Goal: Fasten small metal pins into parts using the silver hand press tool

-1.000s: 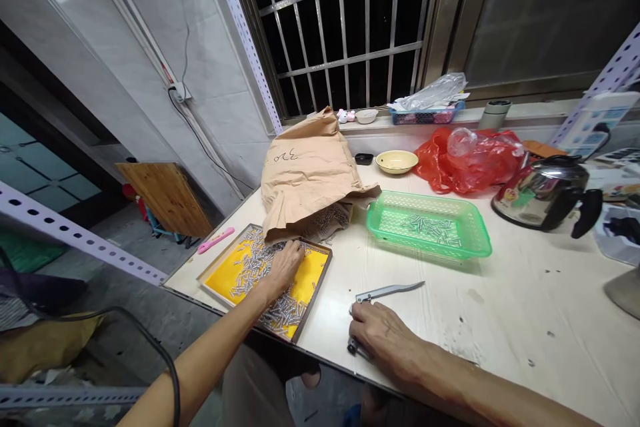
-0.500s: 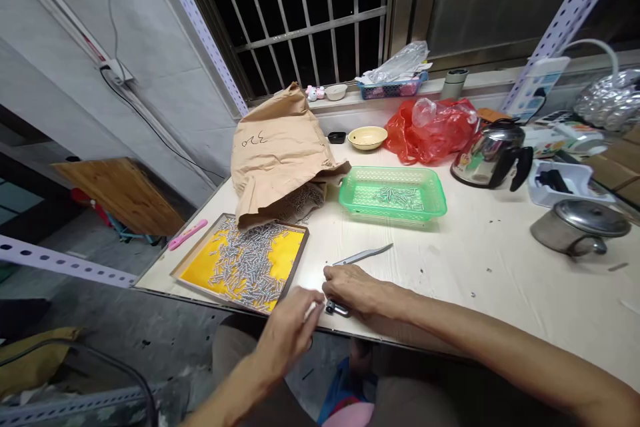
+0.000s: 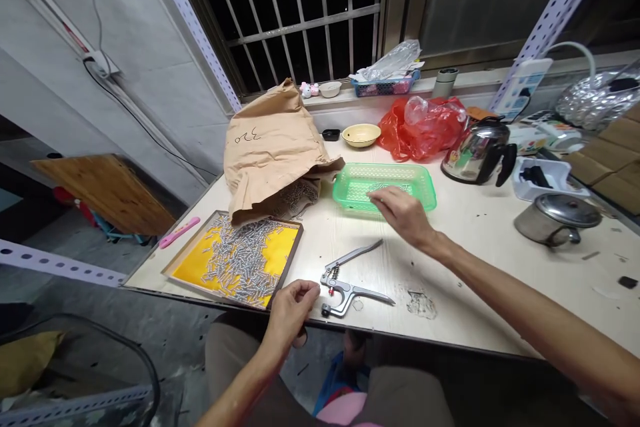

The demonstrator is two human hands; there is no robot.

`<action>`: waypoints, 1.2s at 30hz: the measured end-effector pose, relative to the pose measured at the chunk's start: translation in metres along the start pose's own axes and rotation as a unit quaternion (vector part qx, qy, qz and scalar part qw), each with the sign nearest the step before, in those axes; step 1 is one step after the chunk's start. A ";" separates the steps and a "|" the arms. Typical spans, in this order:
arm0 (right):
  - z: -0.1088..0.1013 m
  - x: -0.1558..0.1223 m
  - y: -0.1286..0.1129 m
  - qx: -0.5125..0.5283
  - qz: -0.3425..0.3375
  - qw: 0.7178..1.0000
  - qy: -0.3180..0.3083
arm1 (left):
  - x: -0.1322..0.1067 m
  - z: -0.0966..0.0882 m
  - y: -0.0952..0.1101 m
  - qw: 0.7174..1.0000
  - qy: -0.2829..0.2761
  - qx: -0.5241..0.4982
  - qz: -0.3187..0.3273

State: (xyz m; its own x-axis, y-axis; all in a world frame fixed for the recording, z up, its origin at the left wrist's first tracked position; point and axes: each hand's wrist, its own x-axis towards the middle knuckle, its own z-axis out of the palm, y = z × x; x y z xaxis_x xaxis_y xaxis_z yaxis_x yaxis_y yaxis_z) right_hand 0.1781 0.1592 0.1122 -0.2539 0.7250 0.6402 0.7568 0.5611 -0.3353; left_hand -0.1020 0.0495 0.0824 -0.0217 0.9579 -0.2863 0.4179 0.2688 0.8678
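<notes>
Small workshop corner in what looks like a lived-in room.
Beside the left hand (image 3: 294, 307) lie spring-loaded metal pliers (image 3: 370, 293); beyond it, to the left, a tray (image 3: 277, 255) is heaped with small metal pieces (image 3: 243, 260), and more sit in the green basket (image 3: 345, 197) by the right hand (image 3: 403, 213). The household side: a kettle (image 3: 470, 155) and lidded pot (image 3: 537, 223) right of the right hand, and past both hands, 1 barred window (image 3: 324, 19).

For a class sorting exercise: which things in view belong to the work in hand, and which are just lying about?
Likely part of the work:
pliers
shallow tray
small metal pieces
green basket
paper bag

Apparently lying about:
kettle
lidded pot
red bag
cream bowl
</notes>
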 end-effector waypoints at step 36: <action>0.013 -0.091 -0.070 -0.033 0.036 0.945 -0.324 | 0.021 0.014 0.020 0.956 -0.148 0.114 -0.226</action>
State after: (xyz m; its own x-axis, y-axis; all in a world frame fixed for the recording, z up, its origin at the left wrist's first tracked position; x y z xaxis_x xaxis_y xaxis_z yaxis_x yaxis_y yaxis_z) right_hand 0.1405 0.0588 0.0681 -0.5001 0.8644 0.0527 0.8166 0.4909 -0.3035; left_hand -0.0818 0.0735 0.0884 -0.0025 0.6686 -0.7436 0.6140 0.5880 0.5266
